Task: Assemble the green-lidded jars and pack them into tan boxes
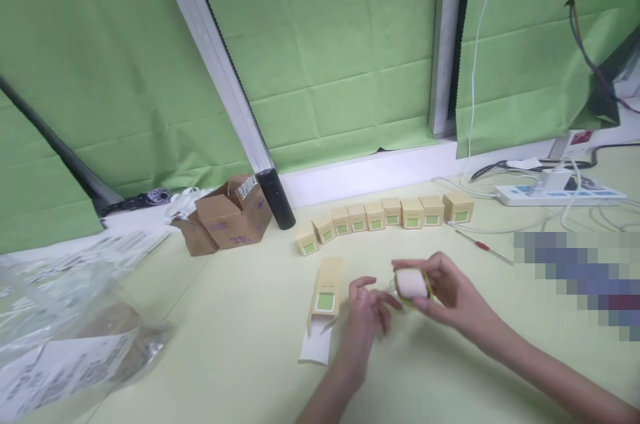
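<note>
My right hand (450, 291) grips a small rounded-square device (412, 283), white on the face towards me with a yellow-green rim, between the thumb and the fingers. Something clear, like thin plastic, shows at its left edge. My left hand (367, 307) is just left of the device, fingers apart and loosely bent; one fingertip comes close to the clear edge, and I cannot tell whether it touches. Left of that hand, an opened tan carton (327, 281) with a green picture lies on the table, its white flap (316, 343) pointing towards me.
A curved row of small tan boxes (357, 218) stands behind. A red-handled screwdriver (483, 246) lies at right, below a white power strip (565, 195) with cables. An open brown cardboard box (235, 221), a black cylinder (276, 199) and a clear plastic bag (85, 344) are at left.
</note>
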Tool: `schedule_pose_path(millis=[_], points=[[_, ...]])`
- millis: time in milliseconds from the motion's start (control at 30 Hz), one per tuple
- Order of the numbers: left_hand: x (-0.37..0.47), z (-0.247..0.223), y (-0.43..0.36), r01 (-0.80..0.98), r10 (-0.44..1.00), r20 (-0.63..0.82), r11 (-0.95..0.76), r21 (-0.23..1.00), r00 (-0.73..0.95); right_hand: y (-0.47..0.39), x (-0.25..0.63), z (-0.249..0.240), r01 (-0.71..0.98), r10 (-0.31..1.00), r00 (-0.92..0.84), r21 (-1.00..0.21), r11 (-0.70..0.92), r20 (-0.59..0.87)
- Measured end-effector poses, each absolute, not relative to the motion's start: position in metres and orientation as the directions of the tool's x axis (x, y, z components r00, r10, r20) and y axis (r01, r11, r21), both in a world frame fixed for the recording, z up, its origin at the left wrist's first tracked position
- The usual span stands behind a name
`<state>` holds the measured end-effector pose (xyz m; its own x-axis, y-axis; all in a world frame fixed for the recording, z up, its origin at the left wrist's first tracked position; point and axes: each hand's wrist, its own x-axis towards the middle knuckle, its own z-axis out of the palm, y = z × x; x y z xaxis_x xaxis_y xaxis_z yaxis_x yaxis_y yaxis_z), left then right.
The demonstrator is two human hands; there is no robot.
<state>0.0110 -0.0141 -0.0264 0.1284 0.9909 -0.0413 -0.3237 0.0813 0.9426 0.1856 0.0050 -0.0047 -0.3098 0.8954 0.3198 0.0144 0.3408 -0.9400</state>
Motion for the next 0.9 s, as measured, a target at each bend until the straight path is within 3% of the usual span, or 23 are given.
schedule_pose_path(millis=[67,200,300,500,900], points=[[0.011,-0.032,-0.01,-0.126,0.999,0.047,-0.047,0.991,-0.005,0.015,0.192,-0.003,-0.004,0.923,-0.209,-0.944,0.329,0.322],[0.015,-0.038,-0.006,0.173,0.998,0.026,-0.037,0.984,0.064,0.03,0.202,-0.007,0.232,0.915,-0.267,-0.901,0.367,0.303],[0.013,-0.037,-0.007,0.21,0.989,0.043,-0.072,0.975,0.14,0.031,0.204,-0.009,0.35,0.86,-0.413,-0.82,0.453,0.299],[0.001,-0.034,-0.017,0.219,0.939,0.13,-0.207,0.954,0.319,0.021,0.205,0.0,0.338,0.757,-0.619,-0.798,0.498,0.21],[0.003,-0.038,-0.013,0.497,0.931,0.134,-0.299,0.815,0.34,0.014,0.203,0.006,0.417,0.701,-0.696,-0.71,0.568,0.153]])
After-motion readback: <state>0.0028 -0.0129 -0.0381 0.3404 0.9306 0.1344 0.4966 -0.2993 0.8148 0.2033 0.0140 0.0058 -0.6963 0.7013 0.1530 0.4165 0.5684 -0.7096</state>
